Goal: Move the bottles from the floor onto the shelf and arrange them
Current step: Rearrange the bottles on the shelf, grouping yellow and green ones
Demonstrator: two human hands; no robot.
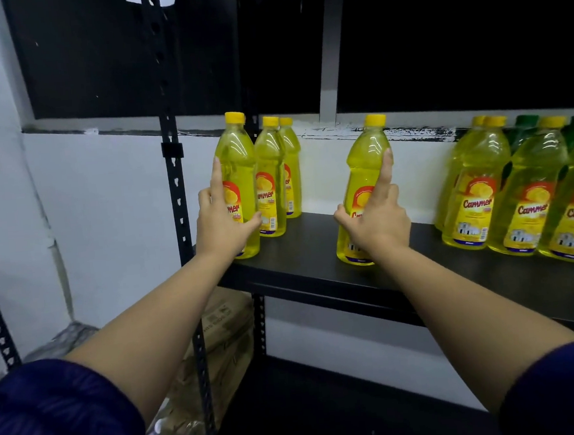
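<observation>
A person in dark blue sleeves reaches both bare arms to a black metal shelf (308,246) in a dim storeroom, a bottle of yellow liquid under each hand. At far left, beyond the perforated upright (176,178), a cardboard box (225,328) sits on the level below. The left hand (222,219) holds the front-left bottle (236,159) at the shelf's left end: thumb curled across the label, forefinger laid straight up the side, the other fingers hidden behind. Two more yellow bottles (271,170) stand in file just behind it, touching or nearly so.

Mid-shelf, apart from both groups, the lone bottle (365,163) stands near the front edge, leaning slightly. The right hand (377,220) clasps its lower body, thumb wrapped round the left side, forefinger pointing up the shoulder. Whether either bottle is being pushed or only steadied cannot be told.

At right, a cluster of yellow-capped bottles (476,195) stands with green-capped ones (525,126) behind. No bottles on the floor are in view.

Full to the neck, the bottles look fairly heavy and top-heavy; the smooth clear plastic seems stiff but likely slippery. The labelled waist, low on the body, appears the surest place to grip, keeping each upright while sliding it into line.
</observation>
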